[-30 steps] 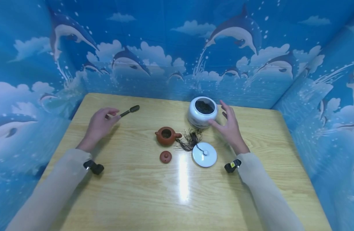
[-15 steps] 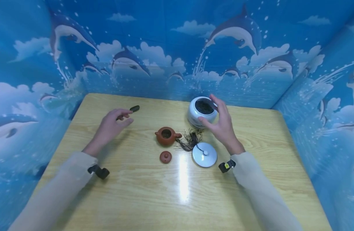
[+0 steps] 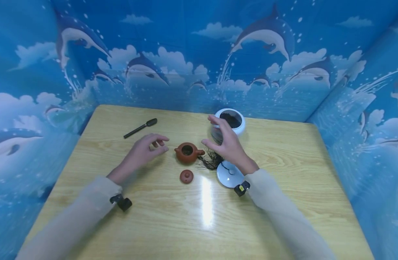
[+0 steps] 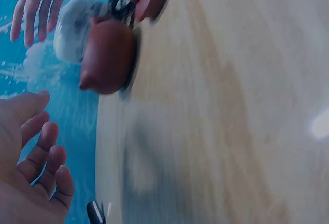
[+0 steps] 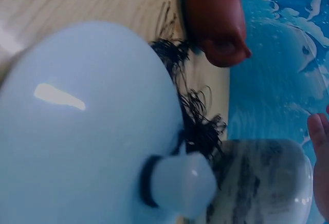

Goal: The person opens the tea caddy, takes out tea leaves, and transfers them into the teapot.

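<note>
A small reddish-brown clay teapot (image 3: 187,153) sits lidless on the table, its spout toward the left and handle toward the right. My left hand (image 3: 142,151) hovers just left of the spout, fingers loosely bent and holding nothing. From the right, my right hand (image 3: 227,143) reaches in with thumb and fingers spread, overlapping the white porcelain jar (image 3: 239,130) in the head view. Dark tea leaves (image 3: 230,120) fill the jar. In the left wrist view the teapot (image 4: 109,57) stands beyond the left hand (image 4: 36,162). Both palms are bare.
The teapot's clay lid (image 3: 186,176) lies in front of it. Beside that is the white jar lid (image 3: 228,177) with a black tassel (image 3: 211,159). A dark tea scoop (image 3: 140,128) lies at the back left. A dolphin-print curtain (image 3: 186,54) surrounds the table.
My left hand has let go of the scoop, leaving it on the table, and moved right toward the teapot. My right hand has moved left from beside the jar toward the teapot.
</note>
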